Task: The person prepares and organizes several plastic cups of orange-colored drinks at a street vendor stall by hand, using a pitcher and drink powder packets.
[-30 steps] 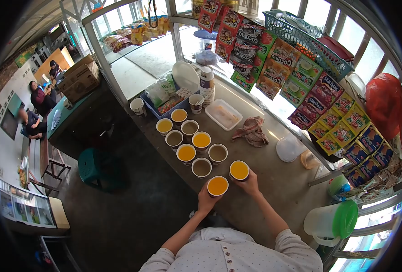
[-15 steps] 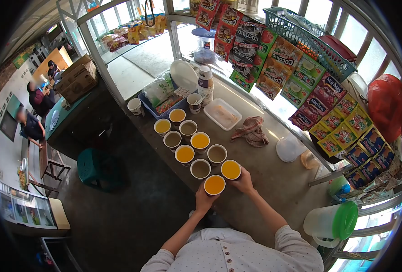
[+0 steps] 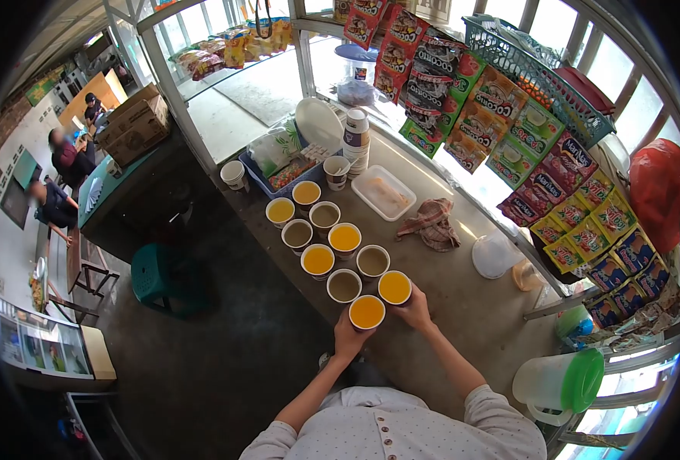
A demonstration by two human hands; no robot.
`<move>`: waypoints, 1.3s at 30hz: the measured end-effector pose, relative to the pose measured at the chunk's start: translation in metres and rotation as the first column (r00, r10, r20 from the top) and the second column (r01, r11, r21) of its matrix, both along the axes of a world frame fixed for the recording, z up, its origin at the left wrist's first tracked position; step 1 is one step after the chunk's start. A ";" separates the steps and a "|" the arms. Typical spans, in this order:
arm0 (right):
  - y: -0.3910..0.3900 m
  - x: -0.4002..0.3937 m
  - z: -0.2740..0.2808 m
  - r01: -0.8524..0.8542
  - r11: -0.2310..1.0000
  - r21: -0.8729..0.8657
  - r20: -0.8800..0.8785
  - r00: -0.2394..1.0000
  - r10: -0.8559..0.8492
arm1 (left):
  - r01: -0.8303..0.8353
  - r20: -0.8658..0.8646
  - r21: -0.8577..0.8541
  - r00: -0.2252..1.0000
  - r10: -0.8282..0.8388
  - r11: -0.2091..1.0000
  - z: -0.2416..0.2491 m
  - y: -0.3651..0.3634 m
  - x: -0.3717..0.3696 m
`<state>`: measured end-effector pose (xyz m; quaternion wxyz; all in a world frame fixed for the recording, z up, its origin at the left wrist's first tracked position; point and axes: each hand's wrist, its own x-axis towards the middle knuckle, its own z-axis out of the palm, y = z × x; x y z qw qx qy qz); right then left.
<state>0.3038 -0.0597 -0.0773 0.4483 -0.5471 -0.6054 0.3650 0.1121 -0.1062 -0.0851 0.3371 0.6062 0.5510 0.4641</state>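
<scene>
My left hand (image 3: 348,337) is wrapped round a paper cup of orange drink (image 3: 367,313) at the near end of two rows of cups. Just right of it, my right hand (image 3: 414,311) grips another cup of orange drink (image 3: 395,287). Both cups stand upright and nearly touch. Beyond them, pairs of brownish drinks (image 3: 344,286) and orange drinks (image 3: 317,261) alternate along the counter's left edge. A second brownish cup (image 3: 373,261) stands close behind the one in my right hand.
A blue basket (image 3: 267,186) of packets, a stack of cups (image 3: 357,146), a clear tub (image 3: 383,193) and a checked cloth (image 3: 429,225) lie farther back on the counter (image 3: 447,307). Drink sachets (image 3: 543,184) hang at right, above a green-lidded pitcher (image 3: 558,383). A green stool (image 3: 163,280) stands left.
The whole view has shifted slightly, so the counter items appear a little lower and to the right. Both hands still hold the same two cups.
</scene>
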 end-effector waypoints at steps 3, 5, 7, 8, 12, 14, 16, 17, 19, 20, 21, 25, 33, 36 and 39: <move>-0.002 -0.002 0.000 0.004 1.000 -0.008 -0.029 1.000 -0.004 | 0.003 -0.019 0.012 1.000 -0.002 1.000 0.000 0.000 -0.001; -0.002 0.001 -0.007 -0.007 1.000 -0.009 -0.025 1.000 0.007 | 0.017 0.004 -0.013 1.000 -0.017 1.000 0.002 -0.001 -0.001; -0.002 0.007 0.002 0.015 0.999 0.028 0.107 0.994 -0.017 | 0.046 0.059 -0.070 0.997 -0.042 0.997 0.004 -0.002 -0.002; 0.000 0.010 0.006 0.025 0.998 0.050 0.170 0.985 -0.034 | 0.051 0.046 -0.051 0.998 -0.049 0.997 0.004 -0.003 -0.004; 0.024 0.046 0.009 0.323 0.943 0.082 0.339 0.881 -0.331 | 0.039 0.112 -0.148 0.993 -0.022 0.988 0.016 -0.016 -0.013; 0.062 0.064 0.015 0.400 0.886 0.234 0.401 0.791 -0.463 | 0.020 0.133 -0.189 0.991 0.005 0.982 0.018 -0.025 -0.020; 0.102 0.072 0.023 0.439 0.850 0.290 0.529 0.666 -0.525 | -0.005 0.088 -0.133 0.996 0.016 0.991 0.011 -0.035 -0.029; 0.124 0.074 0.025 0.458 0.847 0.270 0.582 0.624 -0.522 | -0.028 0.105 -0.124 0.994 0.041 0.992 0.007 -0.040 -0.034; 0.161 0.078 0.017 0.502 0.835 0.227 0.677 0.535 -0.506 | -0.070 0.133 -0.107 0.988 0.084 0.992 -0.003 -0.048 -0.043; 0.169 0.079 0.008 0.469 0.867 0.168 0.728 0.534 -0.430 | -0.100 0.152 -0.113 0.981 0.117 0.989 -0.007 -0.051 -0.046; 0.176 0.083 -0.002 0.438 0.893 0.106 0.773 0.528 -0.351 | -0.128 0.171 -0.121 0.974 0.148 0.984 -0.011 -0.053 -0.048; 0.169 0.083 -0.038 0.324 0.930 0.176 0.810 0.489 -0.323 | -0.243 0.176 -0.129 0.949 0.263 0.961 -0.016 -0.044 -0.051; -0.090 0.060 -0.028 0.263 0.925 0.275 0.795 0.479 -0.373 | -0.464 0.130 0.031 0.880 0.457 0.885 -0.038 0.031 -0.059; -0.202 0.045 -0.020 0.309 0.930 0.200 0.798 0.499 -0.337 | -0.601 0.029 0.022 0.799 0.601 0.799 -0.062 0.072 -0.059; -0.261 0.049 -0.023 0.447 0.884 0.135 0.741 0.547 -0.389 | -0.685 -0.160 -0.030 0.722 0.673 0.727 -0.063 0.085 -0.052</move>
